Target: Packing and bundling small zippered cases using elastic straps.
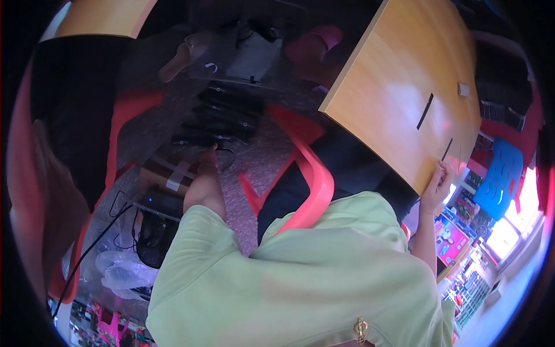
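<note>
My right hand (439, 182) is at the edge of the light wood tabletop (399, 87). Its fingers are pinched at the lower end of a thin black strip (447, 149). A second, longer black strip (425, 111) lies flat on the wood, apart from the hand. Low on the left, my left hand (209, 157) reaches down to several long black bundles (222, 118) lying side by side near the floor. Its fingertips meet the nearest bundle, but the fingers are too dim to show their grip.
A red plastic chair (315, 191) curves beside my lap. By my left arm are a taped cardboard box (165, 176), black cables and a clear plastic bag (124, 269). A small white piece (463, 89) sits on the tabletop. Beyond it stands a blue plastic chair back (500, 179).
</note>
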Demonstrator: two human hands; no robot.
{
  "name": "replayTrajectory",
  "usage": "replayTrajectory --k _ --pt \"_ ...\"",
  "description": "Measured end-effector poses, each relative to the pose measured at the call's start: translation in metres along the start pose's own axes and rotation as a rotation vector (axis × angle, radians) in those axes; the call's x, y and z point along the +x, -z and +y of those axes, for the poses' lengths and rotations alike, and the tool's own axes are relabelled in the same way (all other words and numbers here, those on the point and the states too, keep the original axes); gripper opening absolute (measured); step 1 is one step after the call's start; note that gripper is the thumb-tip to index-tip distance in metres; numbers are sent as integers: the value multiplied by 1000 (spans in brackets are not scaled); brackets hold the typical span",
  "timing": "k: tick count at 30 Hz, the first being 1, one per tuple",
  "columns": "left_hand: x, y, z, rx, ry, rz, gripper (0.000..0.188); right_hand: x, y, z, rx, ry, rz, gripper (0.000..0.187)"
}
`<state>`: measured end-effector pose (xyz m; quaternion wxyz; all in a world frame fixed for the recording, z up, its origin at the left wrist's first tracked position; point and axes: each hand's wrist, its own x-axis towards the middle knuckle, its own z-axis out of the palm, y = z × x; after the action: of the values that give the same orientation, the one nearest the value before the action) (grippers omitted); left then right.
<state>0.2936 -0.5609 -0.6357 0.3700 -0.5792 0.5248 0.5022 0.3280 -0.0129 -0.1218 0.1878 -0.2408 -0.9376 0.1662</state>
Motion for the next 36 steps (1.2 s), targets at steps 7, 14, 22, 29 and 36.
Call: replayTrajectory --k 7,14,22,29,36 --pt "30 -5 -19 -152 -54 4 57 -2 4 2 -12 1 -20 19" --pt "-6 -35 12 -547 71 -49 44 -2 6 -2 -43 -25 13 18" --pt "-38 7 33 -449 -45 -35 39 2 -2 1 1 -38 37 17" --pt "-134 21 32 -577 -44 -150 27 0 -1 -2 0 -36 48 15" --pt "-251 6 58 -292 -188 -607 24 -1 2 -5 37 -44 67 16"
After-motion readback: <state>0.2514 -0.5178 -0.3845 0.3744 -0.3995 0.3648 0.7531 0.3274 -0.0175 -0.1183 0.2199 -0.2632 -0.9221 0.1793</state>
